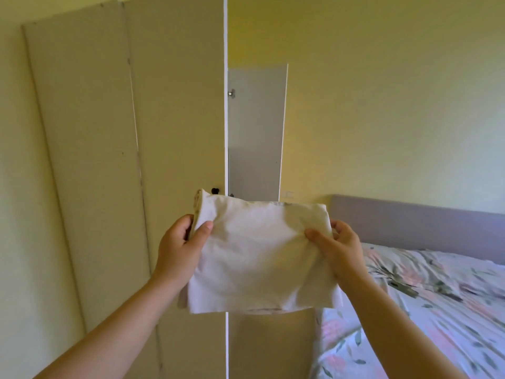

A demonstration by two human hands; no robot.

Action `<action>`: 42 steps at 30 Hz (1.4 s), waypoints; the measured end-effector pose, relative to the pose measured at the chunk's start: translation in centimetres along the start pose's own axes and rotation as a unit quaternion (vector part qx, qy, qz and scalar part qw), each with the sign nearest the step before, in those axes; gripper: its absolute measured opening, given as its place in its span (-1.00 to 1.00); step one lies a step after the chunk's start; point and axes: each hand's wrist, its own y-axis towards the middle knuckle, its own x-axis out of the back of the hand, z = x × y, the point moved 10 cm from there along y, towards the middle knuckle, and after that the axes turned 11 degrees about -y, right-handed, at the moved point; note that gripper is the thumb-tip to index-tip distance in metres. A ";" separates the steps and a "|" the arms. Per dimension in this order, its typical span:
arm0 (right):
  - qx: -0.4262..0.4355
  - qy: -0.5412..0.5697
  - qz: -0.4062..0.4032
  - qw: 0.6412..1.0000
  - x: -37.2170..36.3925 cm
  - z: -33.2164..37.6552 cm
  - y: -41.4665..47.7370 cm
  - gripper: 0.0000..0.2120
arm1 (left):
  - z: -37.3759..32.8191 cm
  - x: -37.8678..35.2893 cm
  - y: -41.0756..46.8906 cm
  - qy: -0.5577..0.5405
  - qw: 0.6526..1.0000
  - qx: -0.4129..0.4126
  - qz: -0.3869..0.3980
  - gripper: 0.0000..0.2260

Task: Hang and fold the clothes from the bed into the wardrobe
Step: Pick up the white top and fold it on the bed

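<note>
A folded white garment (257, 258) hangs in the air in front of me, held by both sides. My left hand (180, 247) grips its left edge, thumb on top and fingers behind. My right hand (338, 247) pinches its right edge the same way. Behind the garment stands the beige wardrobe (175, 132), its side panel facing me. One wardrobe door (255, 132) stands open, seen past the panel's white edge. The bed (426, 305) with a floral cover lies at the lower right; no other clothes show on the part in view.
A grey headboard (410, 222) backs the bed against the yellow wall (382, 91). A tall beige panel (79, 160) leans at the left. A small dark knob (215, 191) sits on the wardrobe just above the garment.
</note>
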 end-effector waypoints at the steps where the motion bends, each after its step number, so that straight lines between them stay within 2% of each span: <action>1: -0.002 -0.005 -0.015 1.000 0.0 0.0 0.0 -0.73 | 0.7 -0.2 1.0 -0.009 1.000 0.000 0.015 -0.57; 10: -0.041 -0.079 -0.135 0.987 2.5 -0.6 -0.3 -0.68 | 5.3 -5.7 6.6 -0.080 0.988 0.018 0.134 -0.68; 17: -0.047 -0.117 -0.190 0.974 5.6 -2.0 2.9 -0.67 | 7.9 -12.6 9.5 -0.123 0.976 0.029 0.179 -0.69; 23: -0.046 -0.125 -0.216 0.967 8.0 -4.2 8.5 -0.63 | 10.0 -19.4 12.8 -0.127 0.973 0.031 0.192 -0.82; 32: -0.055 -0.145 -0.222 0.963 8.7 -7.5 17.4 -0.60 | 14.1 -26.8 18.5 -0.152 0.970 0.050 0.182 -0.70; 42: -0.012 -0.179 -0.257 0.950 7.4 -8.1 27.5 -0.58 | 19.3 -33.0 27.3 -0.169 0.973 0.048 0.152 -0.69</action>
